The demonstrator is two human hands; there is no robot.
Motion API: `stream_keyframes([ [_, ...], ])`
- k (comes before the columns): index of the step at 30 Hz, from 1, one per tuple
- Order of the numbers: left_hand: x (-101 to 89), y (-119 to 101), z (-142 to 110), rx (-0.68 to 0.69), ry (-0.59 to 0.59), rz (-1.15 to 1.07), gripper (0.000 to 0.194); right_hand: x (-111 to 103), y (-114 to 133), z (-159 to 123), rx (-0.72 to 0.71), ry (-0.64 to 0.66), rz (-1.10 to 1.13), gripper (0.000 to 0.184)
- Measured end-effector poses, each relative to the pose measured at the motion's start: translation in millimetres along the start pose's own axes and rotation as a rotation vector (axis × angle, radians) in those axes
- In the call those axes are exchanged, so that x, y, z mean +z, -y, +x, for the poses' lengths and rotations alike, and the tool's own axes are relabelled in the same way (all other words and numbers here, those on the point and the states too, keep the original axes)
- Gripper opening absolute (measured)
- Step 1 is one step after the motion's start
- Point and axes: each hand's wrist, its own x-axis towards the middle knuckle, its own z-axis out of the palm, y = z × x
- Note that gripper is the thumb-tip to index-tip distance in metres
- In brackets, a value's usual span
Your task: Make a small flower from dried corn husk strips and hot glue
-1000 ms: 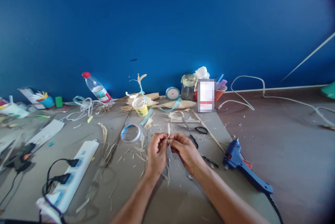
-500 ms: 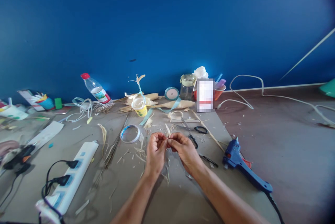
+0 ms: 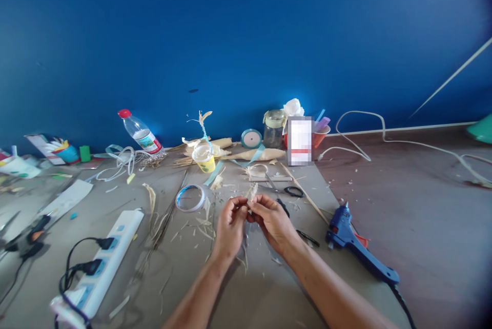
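Note:
Over the middle of the table, my left hand and my right hand meet with fingertips pinched together. A small, pale piece of dry husk sticks up from between them, its lower end hidden by the fingers. Both hands are closed on it. Just beyond my right hand lie scissors with black handles. A roll of clear tape lies to the left of my left hand. Scraps of husk are scattered around the hands.
A blue glue gun lies to the right, a white power strip with black plugs to the left. Along the blue wall stand a yellow cup with a blue-wrapped stem, a tilted plastic bottle and a glass jar.
The husk piece has turned between my fingers and now shows a broader, ragged end. At the far left, another person's hand has gone from view.

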Motion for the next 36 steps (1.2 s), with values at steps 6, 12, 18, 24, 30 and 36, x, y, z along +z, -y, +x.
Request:
stream_keyframes([
  [6,1.2,-5.4,-0.5,-0.023,0.110,0.025,0.019,-1.1,4.1,2.0,-0.011,0.011,0.006,0.022],
  [12,-0.3,0.0,1.2,-0.045,0.110,0.088,0.017,-5.3,3.2,5.3,-0.002,0.015,-0.033,0.020],
  [18,-4.3,0.2,5.1,-0.047,-0.059,0.070,0.019,-7.8,1.8,6.0,-0.038,-0.102,-0.170,0.028],
  [24,-8.3,1.4,7.3,-0.069,-0.121,0.016,0.024,-12.3,-2.9,8.9,-0.113,-0.126,-0.410,0.027],
  [30,-9.8,6.5,6.9,-0.096,-0.098,-0.015,0.025,-14.8,-6.8,10.9,-0.164,-0.125,-0.498,0.025],
  [36,-8.6,10.2,5.8,-0.111,-0.094,-0.001,0.027,-10.9,-7.3,12.1,-0.159,-0.119,-0.477,0.022],
])
